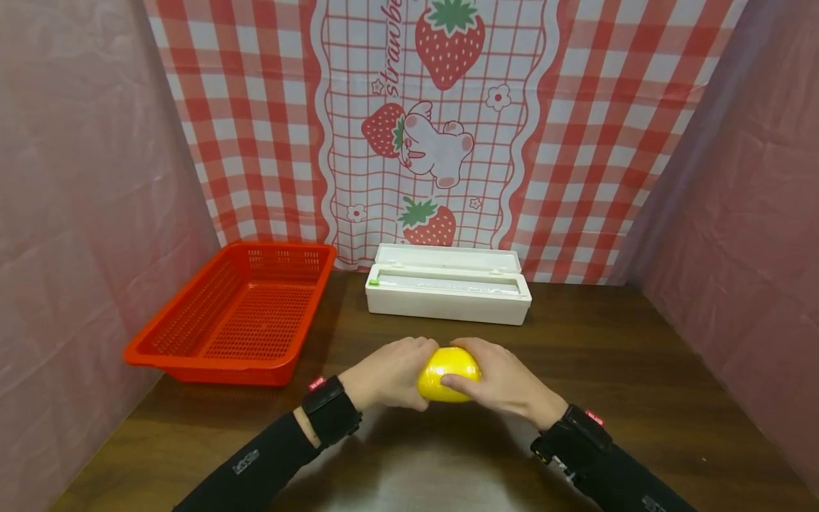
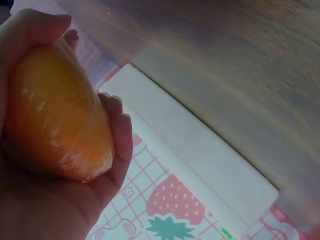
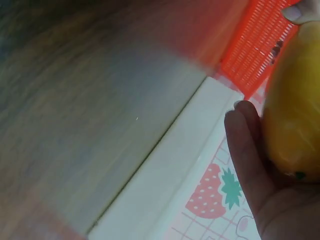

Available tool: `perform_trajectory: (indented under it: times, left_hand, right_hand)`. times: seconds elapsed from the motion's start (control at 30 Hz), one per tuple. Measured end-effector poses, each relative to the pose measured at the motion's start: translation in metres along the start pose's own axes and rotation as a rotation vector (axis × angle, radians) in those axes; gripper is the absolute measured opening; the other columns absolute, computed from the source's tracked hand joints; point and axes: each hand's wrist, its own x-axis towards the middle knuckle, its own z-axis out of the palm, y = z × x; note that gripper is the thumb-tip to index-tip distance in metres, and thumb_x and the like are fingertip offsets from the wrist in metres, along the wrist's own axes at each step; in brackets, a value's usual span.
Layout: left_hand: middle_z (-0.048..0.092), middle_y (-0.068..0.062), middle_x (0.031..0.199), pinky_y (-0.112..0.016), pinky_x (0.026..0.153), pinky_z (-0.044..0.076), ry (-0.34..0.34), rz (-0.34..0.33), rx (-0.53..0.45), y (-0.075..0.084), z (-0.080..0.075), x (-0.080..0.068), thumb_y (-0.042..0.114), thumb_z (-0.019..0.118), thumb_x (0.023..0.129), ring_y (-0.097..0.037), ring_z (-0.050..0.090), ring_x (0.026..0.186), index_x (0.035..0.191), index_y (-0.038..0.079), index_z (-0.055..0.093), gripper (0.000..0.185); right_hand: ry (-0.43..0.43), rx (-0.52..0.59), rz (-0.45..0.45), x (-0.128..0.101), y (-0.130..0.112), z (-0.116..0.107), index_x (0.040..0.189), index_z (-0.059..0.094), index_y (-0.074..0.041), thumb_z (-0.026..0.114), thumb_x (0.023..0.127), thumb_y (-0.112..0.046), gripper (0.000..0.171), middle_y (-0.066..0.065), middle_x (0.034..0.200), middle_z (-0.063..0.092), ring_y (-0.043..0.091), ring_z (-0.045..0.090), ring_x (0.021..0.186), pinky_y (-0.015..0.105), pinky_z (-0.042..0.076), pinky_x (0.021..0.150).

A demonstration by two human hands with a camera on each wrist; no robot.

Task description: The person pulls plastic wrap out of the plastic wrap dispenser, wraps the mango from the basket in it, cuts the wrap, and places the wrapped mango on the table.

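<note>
A rounded yellow fruit (image 1: 449, 370) in shiny clear film is held between both hands above the table, near its middle; its exact kind cannot be told. My left hand (image 1: 398, 373) grips its left side, the thumb and fingers curved around it in the left wrist view. From the right, my right hand (image 1: 508, 377) holds it, the thumb lying across the near face. The film looks wrinkled on the fruit (image 2: 60, 115) in the left wrist view. A small dark green spot shows at the lower end of the fruit (image 3: 295, 115) in the right wrist view.
Behind the hands stands a long white cling film dispenser (image 1: 448, 306), lid raised, with a green slider (image 1: 374, 282) at its left end. An orange-red plastic basket (image 1: 224, 373) sits at the left. A strawberry-print checked cloth (image 1: 256, 142) hangs behind the brown table (image 1: 627, 398).
</note>
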Motion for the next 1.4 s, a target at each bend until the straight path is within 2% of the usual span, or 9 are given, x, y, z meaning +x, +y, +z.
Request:
perform_trajectory:
  times: [0.1,0.3,0.73,0.83,0.97,1.03,1.2,1.4]
  left_hand:
    - [0.057,0.005,0.102,-0.025,0.087,0.05,0.005,0.008,0.016,0.002,0.001,0.0,0.029,0.094,0.07,-0.013,0.053,0.09,0.122,0.016,0.054,0.067]
    - [0.057,0.004,0.1,-0.025,0.087,0.051,-0.017,0.017,0.1,0.006,0.003,0.0,0.033,0.094,0.069,-0.012,0.053,0.088,0.123,0.014,0.053,0.07]
    - [0.057,0.002,0.103,-0.027,0.09,0.051,0.005,0.045,0.142,0.004,0.005,0.002,0.036,0.093,0.071,-0.014,0.053,0.091,0.124,0.013,0.053,0.07]
    - [0.058,0.003,0.108,-0.028,0.092,0.05,0.005,0.045,0.121,0.001,0.005,0.002,0.044,0.092,0.071,-0.014,0.052,0.095,0.128,0.014,0.053,0.075]
    - [0.056,0.002,0.115,-0.03,0.091,0.05,-0.018,0.033,0.074,-0.002,0.005,0.001,0.059,0.088,0.069,-0.015,0.049,0.1,0.139,0.013,0.05,0.092]
    - [0.055,0.002,0.116,-0.03,0.088,0.05,-0.021,0.029,0.045,-0.003,0.004,0.001,0.064,0.084,0.07,-0.015,0.049,0.101,0.141,0.012,0.049,0.095]
    - [0.056,0.002,0.117,-0.026,0.084,0.049,0.011,0.028,-0.048,-0.008,0.004,0.002,0.062,0.08,0.076,-0.014,0.049,0.101,0.136,0.014,0.051,0.082]
    - [0.059,0.003,0.121,-0.025,0.087,0.051,0.063,0.009,-0.163,-0.015,0.003,0.002,0.058,0.084,0.075,-0.013,0.051,0.103,0.134,0.015,0.053,0.079]
  right_hand:
    - [0.029,-0.068,-0.03,-0.002,0.0,0.002,0.134,0.06,-0.01,0.065,0.09,-0.058,0.065,-0.004,0.112,0.065,0.009,0.055,0.082,0.028,0.049,0.07]
    - [0.055,-0.136,-0.075,-0.002,-0.001,0.012,0.122,0.062,-0.012,0.062,0.094,-0.057,0.053,-0.006,0.099,0.062,0.005,0.051,0.073,0.023,0.047,0.061]
    - [0.058,-0.193,-0.061,0.0,-0.004,0.014,0.12,0.062,-0.013,0.058,0.094,-0.059,0.053,-0.005,0.1,0.06,0.008,0.051,0.076,0.024,0.047,0.064]
    - [0.053,-0.199,-0.055,0.001,-0.004,0.014,0.122,0.062,-0.013,0.058,0.094,-0.059,0.054,-0.004,0.103,0.062,0.008,0.051,0.078,0.025,0.047,0.065]
    - [0.038,-0.18,-0.044,0.001,-0.002,0.013,0.125,0.06,-0.014,0.059,0.094,-0.06,0.056,-0.005,0.105,0.061,0.008,0.052,0.08,0.025,0.048,0.067]
    - [0.036,-0.168,-0.044,0.002,-0.002,0.013,0.126,0.059,-0.016,0.06,0.093,-0.061,0.056,-0.007,0.105,0.06,0.008,0.052,0.081,0.025,0.049,0.067]
    - [0.033,-0.157,-0.063,0.003,-0.001,0.008,0.13,0.057,-0.015,0.062,0.091,-0.062,0.062,-0.006,0.108,0.06,0.009,0.053,0.085,0.027,0.051,0.07]
    - [-0.031,-0.135,-0.068,0.004,0.001,-0.001,0.143,0.051,-0.01,0.064,0.088,-0.065,0.079,0.0,0.124,0.059,0.014,0.054,0.098,0.033,0.054,0.08]
